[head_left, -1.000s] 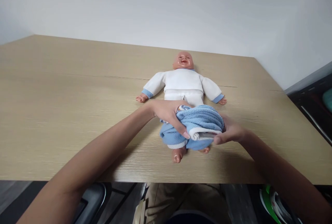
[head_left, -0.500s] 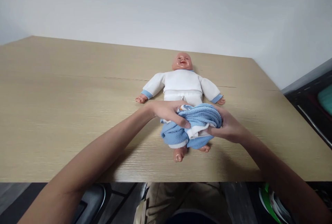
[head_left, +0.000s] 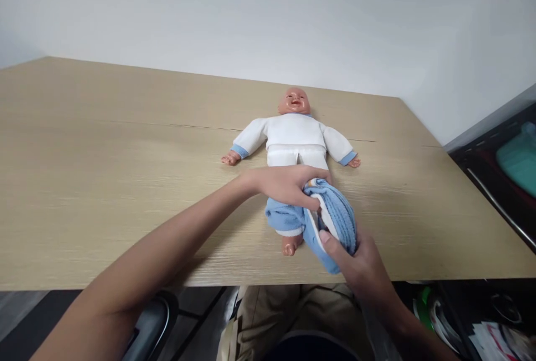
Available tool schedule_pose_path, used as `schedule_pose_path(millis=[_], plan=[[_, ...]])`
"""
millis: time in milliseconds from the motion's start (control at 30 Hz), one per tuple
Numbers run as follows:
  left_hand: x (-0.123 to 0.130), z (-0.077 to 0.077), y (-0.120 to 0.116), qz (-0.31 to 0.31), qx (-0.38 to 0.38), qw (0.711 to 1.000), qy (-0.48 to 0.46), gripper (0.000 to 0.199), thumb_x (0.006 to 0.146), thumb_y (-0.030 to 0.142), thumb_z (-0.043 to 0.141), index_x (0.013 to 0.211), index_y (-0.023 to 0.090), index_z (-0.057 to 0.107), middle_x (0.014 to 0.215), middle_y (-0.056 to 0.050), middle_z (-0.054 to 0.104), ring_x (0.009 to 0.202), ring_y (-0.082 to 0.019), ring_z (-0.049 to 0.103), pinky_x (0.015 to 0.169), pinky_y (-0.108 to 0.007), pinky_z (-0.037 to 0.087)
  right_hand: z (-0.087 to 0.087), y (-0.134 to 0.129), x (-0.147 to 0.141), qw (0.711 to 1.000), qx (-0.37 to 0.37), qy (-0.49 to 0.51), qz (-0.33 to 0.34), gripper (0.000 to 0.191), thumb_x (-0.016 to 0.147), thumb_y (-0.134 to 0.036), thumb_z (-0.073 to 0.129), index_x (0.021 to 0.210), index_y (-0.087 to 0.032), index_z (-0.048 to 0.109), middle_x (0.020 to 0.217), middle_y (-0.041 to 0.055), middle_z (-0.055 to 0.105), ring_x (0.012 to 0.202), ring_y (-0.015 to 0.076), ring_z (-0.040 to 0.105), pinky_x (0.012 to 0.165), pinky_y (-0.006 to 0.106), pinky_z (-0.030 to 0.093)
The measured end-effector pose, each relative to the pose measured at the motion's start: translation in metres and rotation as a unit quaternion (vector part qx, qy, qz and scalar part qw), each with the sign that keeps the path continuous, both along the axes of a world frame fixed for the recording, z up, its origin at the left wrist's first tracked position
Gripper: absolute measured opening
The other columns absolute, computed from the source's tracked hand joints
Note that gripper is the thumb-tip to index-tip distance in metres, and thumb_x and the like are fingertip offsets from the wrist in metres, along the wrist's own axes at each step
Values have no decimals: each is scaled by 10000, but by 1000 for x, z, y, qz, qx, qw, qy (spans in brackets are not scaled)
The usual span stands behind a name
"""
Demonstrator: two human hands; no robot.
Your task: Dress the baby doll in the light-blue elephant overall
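Observation:
A baby doll (head_left: 295,129) in a white top with blue cuffs lies on its back on the wooden table (head_left: 125,182), head away from me. Blue cloth with a white edge surrounds its lower leg on the left, and that bare foot sticks out. Bunched blue and white clothing (head_left: 341,210) covers the other foot. My left hand (head_left: 291,185) lies across the doll's legs, its thumb and fingers closed on the upper edge of the bunched clothing. My right hand (head_left: 362,258) grips its lower right side, thumb at the opening.
A pale wall (head_left: 251,20) stands behind the table. At the right is a dark shelf or cart holding a teal item (head_left: 519,157). Below the front edge are a dark chair (head_left: 157,316), my legs, and papers (head_left: 498,341) at the lower right.
The bunched clothing has turned and shifted right and toward me, now over the foot on the right. My right hand has moved lower with it; my left hand has slid slightly right.

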State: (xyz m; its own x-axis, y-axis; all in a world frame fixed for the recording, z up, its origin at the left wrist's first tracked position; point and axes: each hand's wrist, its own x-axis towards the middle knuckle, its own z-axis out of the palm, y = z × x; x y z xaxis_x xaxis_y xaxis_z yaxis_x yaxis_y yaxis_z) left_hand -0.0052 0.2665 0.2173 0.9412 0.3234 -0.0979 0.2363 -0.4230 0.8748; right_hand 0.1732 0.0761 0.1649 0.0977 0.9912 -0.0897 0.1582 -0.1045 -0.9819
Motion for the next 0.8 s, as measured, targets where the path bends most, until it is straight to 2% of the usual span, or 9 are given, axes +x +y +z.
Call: schedule_pose_path(millis=[100,200,267,333,400,600,700,800], plan=[[4,7,-11,3,48,995,85,489,822,349,807,1254,192,640,910,2,719,822,-214,673,760,-323,489,-18,-12,-2,999,-18,-14,-42,422,968,-519,825,1265,-221,794,1092,128,843,986,339,782,806,416,669],[8,11,-19,17,116,982,146,555,817,377,834,1291,197,608,872,5,700,810,-232,672,734,-326,467,-27,-16,3,995,8,-55,-84,271,998,-446,783,1156,-227,800,948,107,805,929,331,748,763,406,629],[10,11,-23,25,150,974,168,573,822,412,849,1293,203,599,922,-21,728,855,-255,699,725,-325,465,-30,-16,7,991,43,-80,-102,144,1002,-372,758,1069,-247,784,884,84,756,906,316,710,772,400,601],[12,10,-26,28,174,965,193,585,821,423,859,1294,206,593,985,-53,760,901,-281,726,720,-326,465,-33,-15,12,984,73,-115,-112,72,988,-324,740,979,-255,756,903,73,715,898,296,672,786,393,574],[14,8,-29,28,188,956,222,597,824,423,864,1304,200,587,1029,-83,783,922,-301,745,721,-330,467,-37,-15,16,981,81,-145,-103,78,977,-309,716,940,-244,740,980,76,699,906,277,656,796,387,558],[18,6,-41,31,209,937,278,670,871,431,851,1403,171,536,1092,-147,804,926,-345,757,718,-350,447,-44,-15,20,983,49,-161,-75,217,974,-304,686,1153,-220,775,1175,107,754,1067,304,704,920,415,566],[17,5,-43,32,207,940,269,661,880,415,826,1409,182,507,1027,-116,783,911,-342,747,718,-347,439,-44,-14,19,991,28,-117,-56,277,1012,-319,674,1251,-222,774,1226,113,801,1132,320,734,984,433,583],[12,3,-40,26,180,955,235,584,883,374,797,1341,212,473,1006,-71,748,914,-314,731,738,-339,455,-49,-13,19,997,8,-44,-56,295,1035,-346,682,1289,-228,775,1236,102,833,1132,318,759,985,424,621]])
